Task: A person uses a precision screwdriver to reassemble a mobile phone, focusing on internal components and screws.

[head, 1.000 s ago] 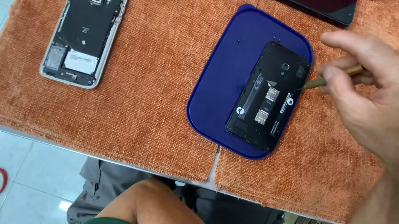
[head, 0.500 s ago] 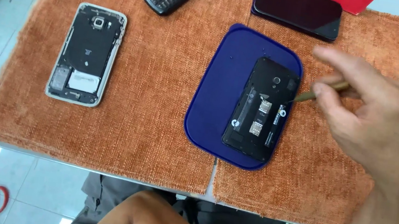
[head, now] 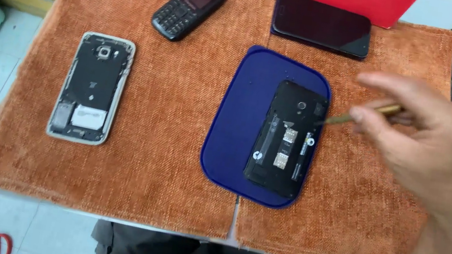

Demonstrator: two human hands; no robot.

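Opened black phone and slim tool

The black phone lies back-up with its cover off, showing the camera lens near its top and two pale card slots at mid-body; it rests lengthwise, slightly tilted, on the right half of a dark blue mat. The thin brass-coloured tool slants down-left, its tip at the phone's upper right edge.

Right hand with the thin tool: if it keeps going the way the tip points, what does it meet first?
Probably the opened black phone on the blue mat. The right hand aims the thin tool leftward at its upper right edge; whether the tip already touches is unclear.
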